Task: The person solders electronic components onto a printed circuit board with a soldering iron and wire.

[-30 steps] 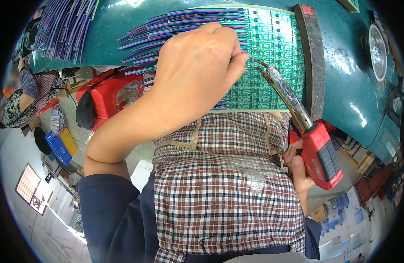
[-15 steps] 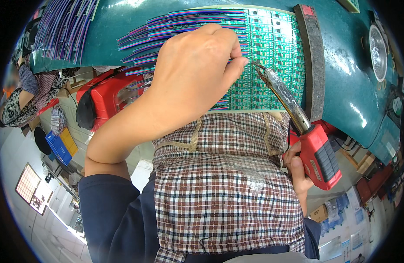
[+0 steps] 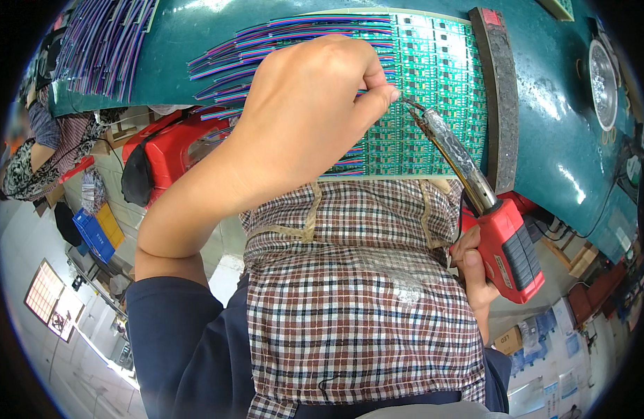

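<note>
Here, soldering in hand: left hand pinches a wire end onto the green circuit-board panel, right hand grips the red soldering iron, whose tip needs steady contact next.

Red-handled soldering iron angled up, tip at green circuit panel.

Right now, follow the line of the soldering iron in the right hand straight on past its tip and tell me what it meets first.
The right hand aims the soldering iron up-left. Its tip sits at the left hand's fingertips, just over the green circuit board panel. Straight on, it would likely meet those fingertips first, though depth is unclear.
</note>
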Demonstrator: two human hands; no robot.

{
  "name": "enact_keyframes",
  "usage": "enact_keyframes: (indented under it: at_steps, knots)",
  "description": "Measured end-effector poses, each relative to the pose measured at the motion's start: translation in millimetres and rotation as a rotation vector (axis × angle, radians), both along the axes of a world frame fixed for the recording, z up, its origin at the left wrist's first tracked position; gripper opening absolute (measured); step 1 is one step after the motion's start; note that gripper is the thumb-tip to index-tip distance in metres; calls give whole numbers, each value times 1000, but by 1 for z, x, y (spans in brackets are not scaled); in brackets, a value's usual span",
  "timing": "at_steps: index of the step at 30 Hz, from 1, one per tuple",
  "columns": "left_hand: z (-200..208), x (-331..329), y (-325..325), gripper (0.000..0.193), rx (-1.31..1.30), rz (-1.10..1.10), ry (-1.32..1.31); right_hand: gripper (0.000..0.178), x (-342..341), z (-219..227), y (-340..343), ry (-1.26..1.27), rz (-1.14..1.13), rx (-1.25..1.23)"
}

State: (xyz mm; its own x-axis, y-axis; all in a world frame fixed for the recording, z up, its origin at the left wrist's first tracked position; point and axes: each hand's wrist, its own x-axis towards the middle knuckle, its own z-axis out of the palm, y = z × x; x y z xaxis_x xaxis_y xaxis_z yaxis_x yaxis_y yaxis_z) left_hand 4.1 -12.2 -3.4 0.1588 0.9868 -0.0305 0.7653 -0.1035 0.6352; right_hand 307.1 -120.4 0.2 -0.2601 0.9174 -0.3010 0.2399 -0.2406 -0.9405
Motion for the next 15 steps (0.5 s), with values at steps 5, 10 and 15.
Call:
enact_keyframes:
  at_steps: [5,10,15]
  knots:
    - [0,4,-3,21,15,29,22,15,4,0,-4,-80,2,0]
    - [-3,10,-7,20,71,51,73,14,2,-1,-2,-39,21,5]
    - [-6,12,-10,19,95,69,104,13,3,-2,0,-4,49,-33]
